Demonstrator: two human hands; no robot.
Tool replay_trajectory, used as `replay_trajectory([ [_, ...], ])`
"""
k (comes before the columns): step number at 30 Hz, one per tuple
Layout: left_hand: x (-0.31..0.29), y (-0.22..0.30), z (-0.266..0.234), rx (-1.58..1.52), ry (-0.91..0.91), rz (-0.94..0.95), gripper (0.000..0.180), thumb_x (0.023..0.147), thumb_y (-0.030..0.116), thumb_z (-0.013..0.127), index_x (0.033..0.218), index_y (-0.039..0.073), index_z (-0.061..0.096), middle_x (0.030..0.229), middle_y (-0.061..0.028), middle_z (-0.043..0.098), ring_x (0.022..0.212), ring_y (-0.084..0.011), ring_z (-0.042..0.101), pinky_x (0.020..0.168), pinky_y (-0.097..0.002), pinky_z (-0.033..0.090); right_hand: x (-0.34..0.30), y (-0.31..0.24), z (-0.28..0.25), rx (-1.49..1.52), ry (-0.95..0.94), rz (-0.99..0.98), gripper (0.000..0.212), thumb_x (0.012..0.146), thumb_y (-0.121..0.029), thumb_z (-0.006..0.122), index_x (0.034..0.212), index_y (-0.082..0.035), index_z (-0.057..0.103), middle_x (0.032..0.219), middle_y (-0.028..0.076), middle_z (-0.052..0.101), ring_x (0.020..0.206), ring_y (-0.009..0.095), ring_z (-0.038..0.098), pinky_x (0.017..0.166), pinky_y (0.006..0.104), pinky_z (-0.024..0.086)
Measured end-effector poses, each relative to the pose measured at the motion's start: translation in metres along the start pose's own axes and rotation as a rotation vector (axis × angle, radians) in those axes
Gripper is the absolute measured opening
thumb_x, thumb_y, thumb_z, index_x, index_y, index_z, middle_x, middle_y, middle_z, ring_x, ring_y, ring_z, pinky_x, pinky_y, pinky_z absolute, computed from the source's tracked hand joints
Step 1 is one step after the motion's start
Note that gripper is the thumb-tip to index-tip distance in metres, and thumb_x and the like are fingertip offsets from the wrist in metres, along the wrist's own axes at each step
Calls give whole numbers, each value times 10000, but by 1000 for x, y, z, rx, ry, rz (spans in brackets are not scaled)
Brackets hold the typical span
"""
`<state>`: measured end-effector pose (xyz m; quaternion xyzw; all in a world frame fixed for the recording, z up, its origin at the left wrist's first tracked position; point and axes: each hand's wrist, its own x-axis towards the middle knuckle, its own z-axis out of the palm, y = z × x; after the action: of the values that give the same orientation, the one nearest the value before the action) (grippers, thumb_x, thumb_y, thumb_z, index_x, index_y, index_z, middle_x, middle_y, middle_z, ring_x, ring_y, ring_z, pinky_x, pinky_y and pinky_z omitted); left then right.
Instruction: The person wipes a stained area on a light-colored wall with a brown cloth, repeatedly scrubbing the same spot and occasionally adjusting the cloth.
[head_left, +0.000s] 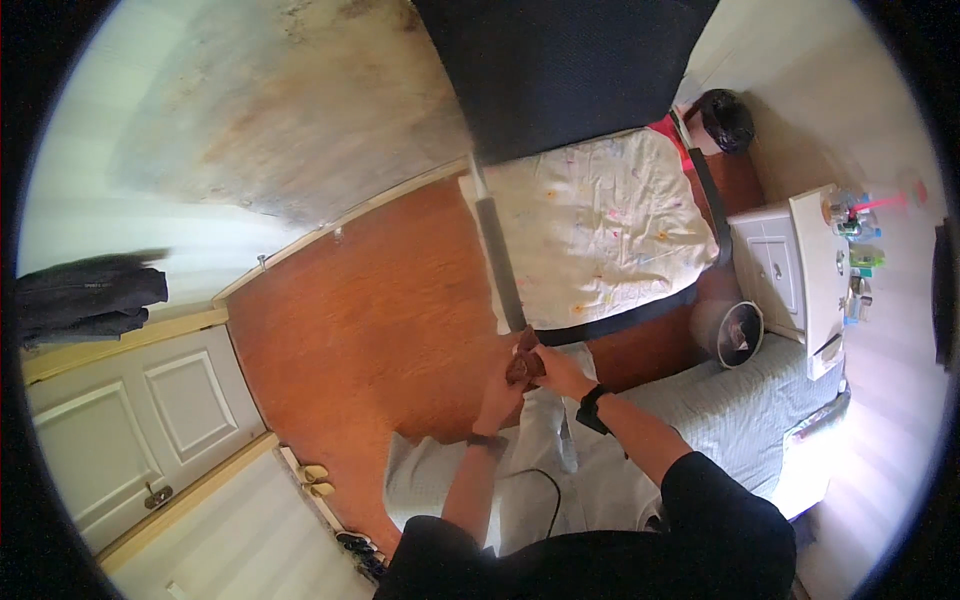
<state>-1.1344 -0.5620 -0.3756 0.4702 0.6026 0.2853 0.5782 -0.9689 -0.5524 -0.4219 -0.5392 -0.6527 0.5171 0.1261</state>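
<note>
In front of me, both hands are up close together over the edge of the grey bedspread (pixel 440 470). Between them is a small dark brown thing (pixel 526 366), soft or crumpled looking; its kind is too small to make out. My left hand (pixel 503 390) grips its lower left side, the fingers wrapped round it. From the right, my right hand (pixel 562 373) closes on its upper part, with a black watch (pixel 593 411) on that wrist. Pale grey cloth (pixel 545 430) lies beneath the hands, and a thin dark cord (pixel 556 500) curves across my lap.
Ahead stands a bed frame with a floral cream sheet (pixel 610 230). A round bin (pixel 741 335) stands right, beside a white cabinet (pixel 775 265) topped with bottles (pixel 860 260). A black-bagged bin (pixel 727 120) is farther back. Slippers (pixel 315 480) lie near the white door (pixel 150 430).
</note>
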Motion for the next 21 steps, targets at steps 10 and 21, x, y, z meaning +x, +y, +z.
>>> replay_trajectory([
  [10,23,-6,82,3,-109,-69,258,825,106,651,1025,4,523,925,-206,619,895,-361,618,754,-396,479,-40,40,-66,90,135,88,530,722,-139,738,1186,-54,497,1149,171,559,1073,361,543,904,413,456],
  [21,133,131,274,44,-208,157,279,811,33,651,1057,14,522,1000,-186,617,933,-328,629,785,-359,504,-80,111,-291,24,453,98,666,684,23,669,1302,-110,462,1308,146,465,1188,382,483,994,425,441],
])
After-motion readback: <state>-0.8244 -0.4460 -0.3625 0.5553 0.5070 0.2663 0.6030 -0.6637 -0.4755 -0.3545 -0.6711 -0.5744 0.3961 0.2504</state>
